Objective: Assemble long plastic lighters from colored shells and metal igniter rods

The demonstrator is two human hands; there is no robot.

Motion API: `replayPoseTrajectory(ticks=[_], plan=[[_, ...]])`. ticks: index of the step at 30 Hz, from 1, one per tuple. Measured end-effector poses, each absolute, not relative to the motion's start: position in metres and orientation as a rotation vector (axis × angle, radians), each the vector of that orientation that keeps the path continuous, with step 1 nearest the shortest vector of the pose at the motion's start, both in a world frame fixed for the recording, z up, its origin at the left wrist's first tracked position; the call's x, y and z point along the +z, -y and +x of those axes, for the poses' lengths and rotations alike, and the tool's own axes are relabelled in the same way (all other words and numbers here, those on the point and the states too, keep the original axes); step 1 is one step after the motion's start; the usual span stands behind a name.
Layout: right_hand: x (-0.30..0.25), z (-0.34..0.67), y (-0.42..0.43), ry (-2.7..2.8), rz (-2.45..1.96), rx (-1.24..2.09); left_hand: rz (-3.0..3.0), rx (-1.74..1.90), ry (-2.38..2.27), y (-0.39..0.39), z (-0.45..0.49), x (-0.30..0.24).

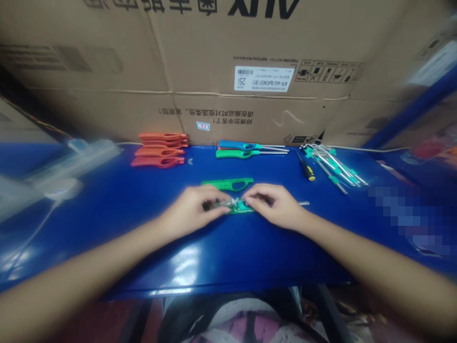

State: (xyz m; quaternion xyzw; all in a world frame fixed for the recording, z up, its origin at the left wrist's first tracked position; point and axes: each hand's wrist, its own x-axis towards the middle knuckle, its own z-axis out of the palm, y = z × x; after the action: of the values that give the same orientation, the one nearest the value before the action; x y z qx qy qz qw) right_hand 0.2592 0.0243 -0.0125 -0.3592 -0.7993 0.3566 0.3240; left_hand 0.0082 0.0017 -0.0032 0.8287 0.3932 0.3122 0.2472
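Low over the table, both hands work on a green long-nosed lighter [240,210] whose inner parts are exposed. My left hand [194,206] pinches its left end, where a clear tank-like part shows between thumb and fingers. At the other end my right hand [276,204] has its fingertips closed on the teal piece near the middle. A thin metal tube [303,203] sticks out to the right, behind that hand. Just beyond lies a loose green handle shell [227,183] with an oval trigger opening. Fingers hide much of the lighter.
Several orange handle shells [160,151] lie at the back left. Blue and green lighters [237,148] rest at back centre. A screwdriver [307,170] lies beside metal rods with teal parts [333,166]. A large cardboard box [200,62] walls off the blue table [143,257].
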Motion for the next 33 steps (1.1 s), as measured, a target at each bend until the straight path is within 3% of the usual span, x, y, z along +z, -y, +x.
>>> replayPoseTrajectory(ticks=[11,21,33], plan=[[-0.0100,0.2623,-0.0267,2.165,-0.934,0.829,2.306,0.605,-1.118,-0.0030,0.0034,0.0030],[-0.0112,0.2631,-0.0268,2.248,-0.829,0.683,2.417,0.647,-1.028,-0.0014,0.0018,0.0040],[-0.0050,0.2683,-0.0216,2.741,-0.611,0.297,2.304,0.659,-1.162,-0.0010,0.0038,0.0012]])
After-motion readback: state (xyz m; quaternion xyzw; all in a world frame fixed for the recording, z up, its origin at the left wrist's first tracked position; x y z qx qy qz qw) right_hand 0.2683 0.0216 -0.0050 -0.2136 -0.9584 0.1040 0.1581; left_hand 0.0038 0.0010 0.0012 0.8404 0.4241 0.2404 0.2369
